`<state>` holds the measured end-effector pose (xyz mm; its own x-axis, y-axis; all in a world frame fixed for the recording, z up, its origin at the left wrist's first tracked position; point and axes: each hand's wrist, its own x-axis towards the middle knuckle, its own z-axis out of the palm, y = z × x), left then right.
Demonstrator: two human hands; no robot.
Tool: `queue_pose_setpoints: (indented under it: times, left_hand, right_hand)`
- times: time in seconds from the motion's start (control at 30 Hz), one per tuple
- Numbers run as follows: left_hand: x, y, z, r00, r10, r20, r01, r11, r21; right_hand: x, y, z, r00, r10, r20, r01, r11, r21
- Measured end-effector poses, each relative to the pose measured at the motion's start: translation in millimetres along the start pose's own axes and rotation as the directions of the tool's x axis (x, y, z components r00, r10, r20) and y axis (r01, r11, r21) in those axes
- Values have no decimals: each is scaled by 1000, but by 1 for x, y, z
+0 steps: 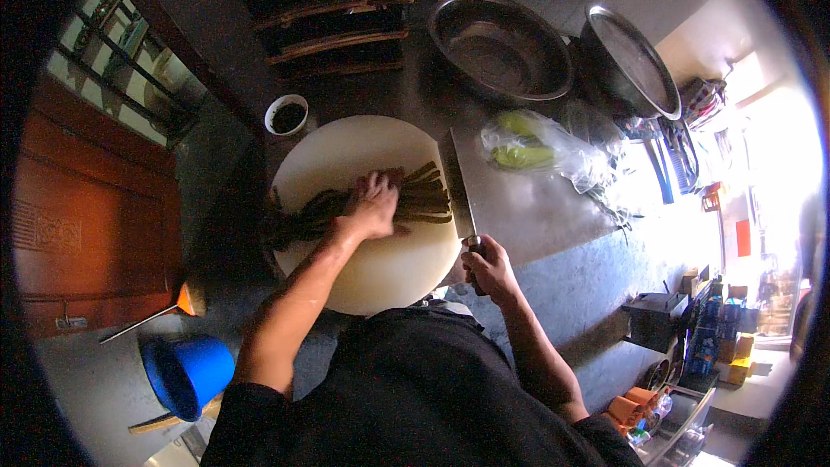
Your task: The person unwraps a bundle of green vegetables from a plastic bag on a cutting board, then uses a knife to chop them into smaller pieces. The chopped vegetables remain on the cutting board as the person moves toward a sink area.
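Observation:
On a round, pale cutting board (350,285) lies a bundle of long dark-green vegetable strips (425,201), with its paler ends fanned toward the board's right edge. My left hand (375,207) is spread over the middle of the bundle, slightly blurred, hiding part of it. A kitchen cleaver (459,188) is held by its dark handle in my right hand (489,267). Its broad blade points away from me along the right rim of the board, just beside the strip ends.
Beyond the board stand a small white bowl (286,115) of dark contents and two metal basins (499,45) (632,61). A clear plastic bag (551,146) with green vegetables lies on the metal table (519,207). A blue bucket (188,376) and a broom (185,301) are at the left.

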<state>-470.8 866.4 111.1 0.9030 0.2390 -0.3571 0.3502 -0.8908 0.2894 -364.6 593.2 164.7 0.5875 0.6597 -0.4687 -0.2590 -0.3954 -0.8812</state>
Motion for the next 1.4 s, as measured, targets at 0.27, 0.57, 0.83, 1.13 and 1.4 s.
queue_pose_setpoints:
  times: [0.27,0.57,0.83,1.13,1.4]
  left_hand:
    - [36,21,23,936,42,-349,-93,987,-129]
    - [26,2,21,742,109,-661,-271,951,-148]
    - [39,3,-10,923,145,-355,-172,984,-45]
    - [20,11,-3,946,77,-314,-106,991,-77]
    - [38,-27,62,739,425,-522,150,652,743]
  right_hand:
    - [0,2,-5,992,-83,90,89,994,-64]
    - [5,5,-10,994,-25,102,21,999,37]
    - [2,-7,-11,995,20,97,-18,1000,-25]
    - [7,-9,-24,988,-9,156,22,996,-87]
    - [9,8,-3,992,-57,117,70,991,-115]
